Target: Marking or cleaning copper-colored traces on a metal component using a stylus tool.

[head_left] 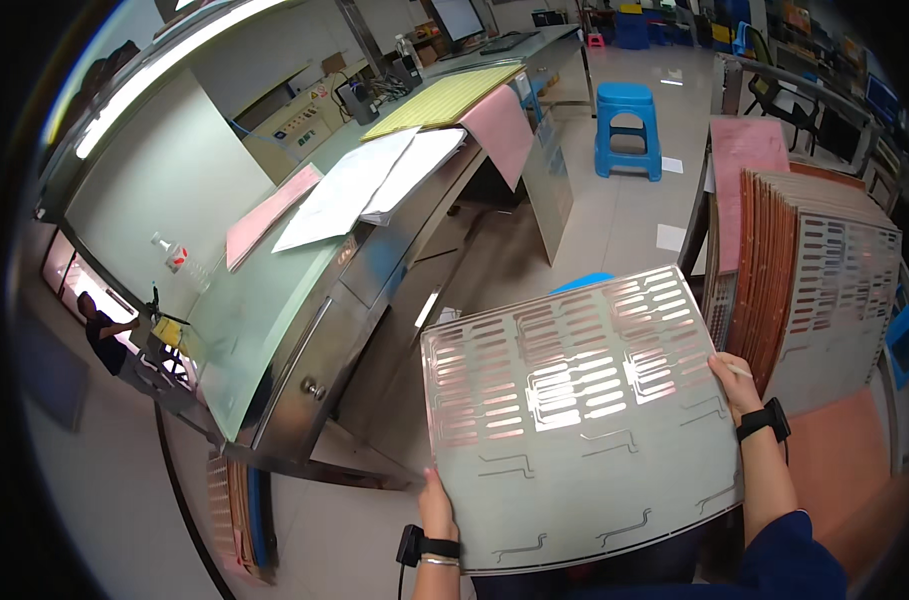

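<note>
A large, flat circuit board panel (574, 440), pale grey-green with rows of shiny metal strips and thin bent traces, is held tilted in front of my body. My left hand (438, 508) grips its left edge near the lower corner, with the thumb on the face. At the right edge, higher up, my right hand (736, 385) is closed on the panel. A thin pale stick (739, 371) shows at that hand's fingers; its kind I cannot make out. Fingers behind the panel are hidden. Each wrist wears a black strap with a small box.
To the left runs a glass-topped bench (274, 350) bearing papers (349, 190), a pink sheet (271, 215) and a bottle (174, 255). Similar panels (839, 290) stand stacked upright at right. A blue stool (626, 130) stands ahead; another person (104, 335) is far left.
</note>
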Demonstrator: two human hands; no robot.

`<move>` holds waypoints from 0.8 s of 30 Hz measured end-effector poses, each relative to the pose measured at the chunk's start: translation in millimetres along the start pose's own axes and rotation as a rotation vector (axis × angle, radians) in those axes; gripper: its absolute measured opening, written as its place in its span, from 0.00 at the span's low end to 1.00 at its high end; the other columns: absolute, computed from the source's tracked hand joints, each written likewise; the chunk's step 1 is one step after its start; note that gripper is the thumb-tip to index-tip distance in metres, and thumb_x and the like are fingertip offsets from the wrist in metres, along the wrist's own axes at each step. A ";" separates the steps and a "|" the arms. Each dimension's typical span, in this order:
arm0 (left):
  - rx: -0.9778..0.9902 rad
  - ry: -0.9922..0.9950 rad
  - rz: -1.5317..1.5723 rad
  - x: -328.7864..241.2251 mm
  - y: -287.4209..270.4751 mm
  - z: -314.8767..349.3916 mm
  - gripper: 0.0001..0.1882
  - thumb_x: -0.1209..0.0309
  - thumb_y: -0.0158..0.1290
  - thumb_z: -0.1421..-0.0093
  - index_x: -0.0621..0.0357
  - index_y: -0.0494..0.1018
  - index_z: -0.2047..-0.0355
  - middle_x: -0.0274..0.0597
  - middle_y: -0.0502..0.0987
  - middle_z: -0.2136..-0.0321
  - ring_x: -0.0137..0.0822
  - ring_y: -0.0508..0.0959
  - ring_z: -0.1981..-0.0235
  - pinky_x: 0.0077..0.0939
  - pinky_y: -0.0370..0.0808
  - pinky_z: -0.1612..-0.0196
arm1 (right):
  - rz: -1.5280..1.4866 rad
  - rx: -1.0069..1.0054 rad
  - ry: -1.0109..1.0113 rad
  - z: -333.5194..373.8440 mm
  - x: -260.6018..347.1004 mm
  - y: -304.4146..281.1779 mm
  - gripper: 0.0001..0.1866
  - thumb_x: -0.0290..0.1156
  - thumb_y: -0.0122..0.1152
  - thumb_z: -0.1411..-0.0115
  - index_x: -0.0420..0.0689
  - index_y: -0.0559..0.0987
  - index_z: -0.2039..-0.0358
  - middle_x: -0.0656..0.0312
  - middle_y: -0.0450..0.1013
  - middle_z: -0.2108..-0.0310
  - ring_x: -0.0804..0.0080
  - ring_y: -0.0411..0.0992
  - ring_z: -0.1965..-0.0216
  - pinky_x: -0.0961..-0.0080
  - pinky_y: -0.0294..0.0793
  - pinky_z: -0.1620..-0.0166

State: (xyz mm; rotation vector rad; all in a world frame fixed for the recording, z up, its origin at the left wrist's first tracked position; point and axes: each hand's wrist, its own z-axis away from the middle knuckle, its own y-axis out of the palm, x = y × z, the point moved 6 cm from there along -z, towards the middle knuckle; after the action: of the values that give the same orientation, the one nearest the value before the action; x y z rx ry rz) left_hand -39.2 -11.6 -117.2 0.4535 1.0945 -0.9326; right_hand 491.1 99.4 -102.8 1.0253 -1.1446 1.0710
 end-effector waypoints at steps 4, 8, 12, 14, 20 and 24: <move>0.093 -0.031 0.012 3.7 16.4 -43.1 0.33 0.48 0.39 0.31 0.72 0.70 0.49 0.47 0.75 0.52 0.35 0.73 0.52 0.28 0.67 0.47 | 0.097 -0.028 -0.012 -42.9 -16.4 1.1 0.16 0.37 0.56 0.36 0.36 0.79 0.71 0.68 0.73 0.73 0.82 0.68 0.71 0.82 0.67 0.67; 0.185 -0.051 -0.016 -2.6 31.5 -56.7 0.32 0.50 0.39 0.31 0.72 0.67 0.46 0.47 0.73 0.48 0.36 0.72 0.49 0.29 0.66 0.45 | 0.329 -0.057 -0.122 -79.7 -22.5 -0.1 0.19 0.38 0.55 0.36 0.33 0.77 0.73 0.65 0.70 0.78 0.81 0.65 0.73 0.79 0.66 0.67; 0.231 -0.063 -0.053 2.1 25.4 -60.2 0.29 0.53 0.40 0.30 0.72 0.67 0.46 0.47 0.73 0.49 0.36 0.72 0.48 0.29 0.66 0.45 | 0.515 0.007 -0.194 -90.4 -9.0 7.5 0.21 0.39 0.55 0.36 0.31 0.74 0.74 0.62 0.68 0.81 0.78 0.63 0.74 0.77 0.66 0.68; 0.273 -0.116 0.031 -4.2 27.9 -53.6 0.28 0.54 0.42 0.31 0.72 0.68 0.47 0.47 0.73 0.49 0.36 0.73 0.49 0.29 0.69 0.47 | 0.624 0.127 -0.173 -95.7 -13.2 2.0 0.18 0.40 0.54 0.35 0.34 0.76 0.69 0.63 0.72 0.75 0.79 0.65 0.70 0.78 0.66 0.65; 0.304 -0.224 -0.146 11.7 -6.9 -28.8 0.24 0.52 0.46 0.33 0.62 0.73 0.51 0.35 0.77 0.69 0.23 0.73 0.74 0.19 0.69 0.73 | 0.009 0.167 0.260 -91.0 -34.6 21.5 0.20 0.42 0.54 0.35 0.42 0.72 0.48 0.66 0.72 0.56 0.79 0.68 0.56 0.80 0.69 0.54; 0.272 -0.192 -0.145 36.6 -27.1 -3.8 0.23 0.52 0.47 0.34 0.58 0.74 0.52 0.29 0.74 0.76 0.19 0.67 0.81 0.15 0.61 0.79 | -0.098 0.201 0.328 -94.6 -36.1 25.9 0.24 0.43 0.53 0.34 0.43 0.69 0.43 0.62 0.72 0.51 0.74 0.70 0.52 0.77 0.71 0.50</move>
State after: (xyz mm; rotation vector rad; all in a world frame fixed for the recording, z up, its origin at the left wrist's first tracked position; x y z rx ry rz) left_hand -58.2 -39.1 -148.4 0.5000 0.8374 -1.2354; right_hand 479.2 192.5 -148.7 1.0051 -0.7265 1.2401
